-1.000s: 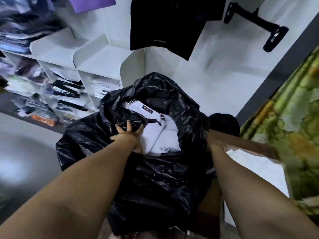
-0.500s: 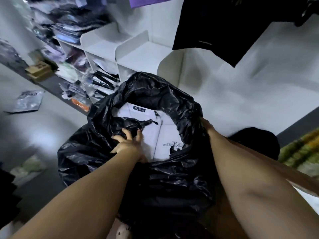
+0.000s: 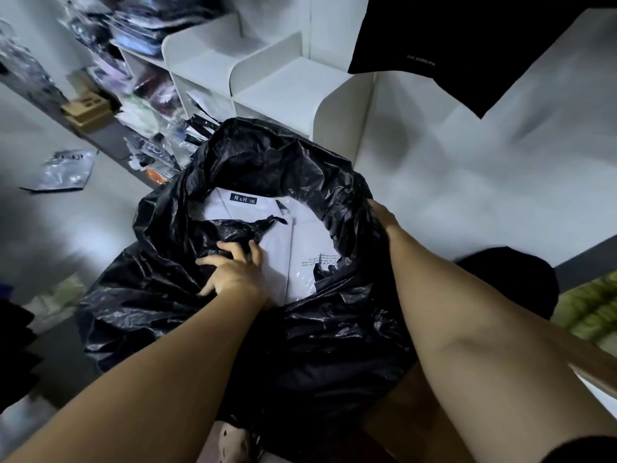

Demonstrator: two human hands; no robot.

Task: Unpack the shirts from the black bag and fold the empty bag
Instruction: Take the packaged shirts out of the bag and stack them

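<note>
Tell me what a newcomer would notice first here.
A large crumpled black plastic bag fills the centre, its mouth open on white packaged shirts inside. The left hand grips its plastic left of the mouth; the right hand lies at the right rim, fingers hidden.

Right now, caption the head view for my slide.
Left hand grips the black bag, right hand at its rim, packaged white shirts exposed inside.

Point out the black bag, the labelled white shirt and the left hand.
black bag (image 3: 300, 345), head view, crumpled near wall.
white shirt (image 3: 233, 212), head view, wrapped front below the label.
left hand (image 3: 233, 275), head view, back of the hand.
</note>
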